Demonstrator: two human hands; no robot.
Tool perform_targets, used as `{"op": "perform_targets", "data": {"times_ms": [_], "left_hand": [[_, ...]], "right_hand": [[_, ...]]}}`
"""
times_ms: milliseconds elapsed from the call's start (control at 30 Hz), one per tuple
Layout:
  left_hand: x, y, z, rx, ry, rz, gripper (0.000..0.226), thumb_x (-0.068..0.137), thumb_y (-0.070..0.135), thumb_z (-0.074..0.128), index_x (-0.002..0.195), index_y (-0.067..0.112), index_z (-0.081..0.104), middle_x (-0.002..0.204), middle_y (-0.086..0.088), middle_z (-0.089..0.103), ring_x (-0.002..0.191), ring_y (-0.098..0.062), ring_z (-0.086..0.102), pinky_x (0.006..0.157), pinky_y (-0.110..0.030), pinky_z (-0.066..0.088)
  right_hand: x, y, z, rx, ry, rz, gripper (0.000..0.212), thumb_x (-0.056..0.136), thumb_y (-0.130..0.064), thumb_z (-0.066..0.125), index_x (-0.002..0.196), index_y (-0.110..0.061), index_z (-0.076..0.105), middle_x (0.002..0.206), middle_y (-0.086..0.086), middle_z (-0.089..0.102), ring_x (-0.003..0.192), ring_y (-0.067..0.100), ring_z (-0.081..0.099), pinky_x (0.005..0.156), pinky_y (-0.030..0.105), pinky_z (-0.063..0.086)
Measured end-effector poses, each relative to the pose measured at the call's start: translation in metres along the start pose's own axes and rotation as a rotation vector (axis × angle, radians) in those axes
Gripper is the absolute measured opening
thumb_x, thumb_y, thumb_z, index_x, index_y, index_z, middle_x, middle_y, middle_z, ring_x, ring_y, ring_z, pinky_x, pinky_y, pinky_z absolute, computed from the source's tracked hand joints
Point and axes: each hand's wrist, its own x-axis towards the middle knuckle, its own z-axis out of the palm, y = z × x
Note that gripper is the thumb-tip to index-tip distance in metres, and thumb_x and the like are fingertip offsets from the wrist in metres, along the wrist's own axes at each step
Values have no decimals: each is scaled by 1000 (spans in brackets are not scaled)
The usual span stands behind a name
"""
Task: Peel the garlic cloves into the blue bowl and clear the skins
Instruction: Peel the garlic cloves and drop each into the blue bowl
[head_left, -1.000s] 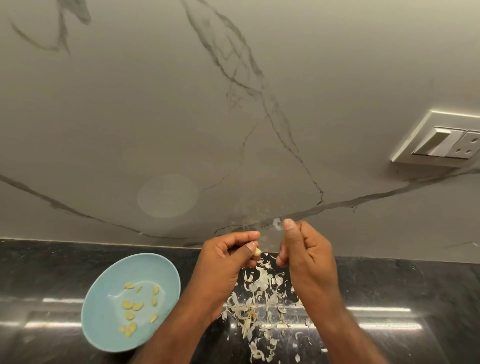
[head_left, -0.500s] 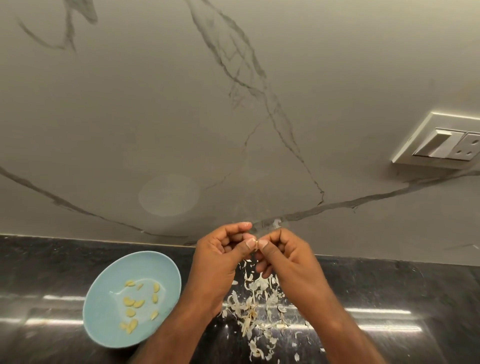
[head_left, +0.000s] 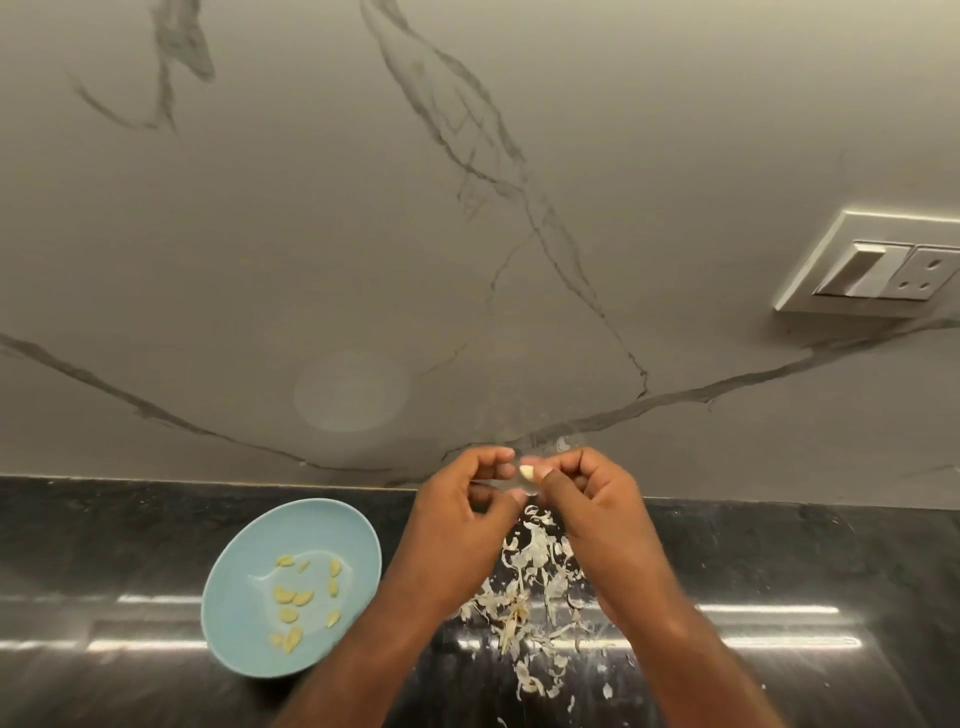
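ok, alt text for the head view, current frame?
Left hand and right hand pinch a garlic clove between them, above a pile of loose skins on a dark countertop. A blue bowl with several peeled cloves sits to their left; a veined wall with a socket plate rises behind.

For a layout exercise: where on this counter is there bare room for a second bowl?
Free: the counter right of the skins, and the strip left of the bowl. Crowded: the middle, where left hand and right hand pinch a clove above the skins.
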Motion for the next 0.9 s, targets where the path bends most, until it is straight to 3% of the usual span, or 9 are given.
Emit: {"op": "perform_targets", "data": {"times_ms": [67,100,233,300,367,433,600,833,900], "left_hand": [[-5,4,-3,-49,25,14,27,89,8,69,104,29,67,94,6,72,85,-12,68,76,-25,57],[-6,4,-5,-34,50,34,26,89,5,67,99,29,68,90,7,73,85,-10,68,77,-26,57],[-13,3,-14,139,168,116,29,90,4,55,71,22,67,61,2,64,54,-8,52,53,-24,44],[-15,5,-17,159,146,137,18,91,24,62,74,22,68,62,1,63,55,-8,51,54,-30,46],[-18,7,-18,120,29,168,12,89,37,68,88,26,70,74,8,67,63,-3,57,63,-28,53],[-20,5,-21,173,-59,291,14,91,35,68,101,26,69,85,13,67,75,-6,63,68,-22,53],[-24,4,-23,416,-90,566,17,96,28,58,85,17,66,76,13,58,69,-5,53,61,-17,40],[-39,9,-19,405,-85,456,30,99,36,39,80,16,50,70,5,55,65,-13,50,60,-35,41],[-42,12,-17,344,-77,394,33,98,36,37,77,14,48,68,2,54,63,-14,47,61,-41,41]], "right_hand": [[-4,1,0,-75,87,-47,7,95,-20,65,92,-16,70,99,-8,76,95,6,69,85,27,51],[-6,-1,0,-23,75,-63,8,95,-20,64,94,-15,70,97,-4,76,94,10,70,86,30,53],[-20,-9,4,165,-42,-59,12,97,-14,58,96,-5,65,89,15,76,86,27,74,79,31,58],[-22,-6,8,66,-15,-82,12,96,-16,61,95,-6,68,90,12,76,89,24,73,84,31,57],[-24,-3,10,30,-9,-82,11,96,-17,63,90,-10,70,88,8,76,88,19,71,86,32,55],[-28,-5,10,85,-43,-57,15,97,-17,61,84,-12,69,86,8,75,83,17,69,79,28,54],[-38,-8,7,63,-143,-34,28,101,-25,52,85,-6,65,72,7,67,67,16,61,65,26,53],[-48,-3,13,-45,-177,-121,28,102,-28,50,86,-7,57,63,-2,54,61,14,49,58,27,46],[-50,-2,15,-124,-156,-197,25,102,-29,50,84,-13,56,63,-4,54,61,15,49,58,33,46]]}}
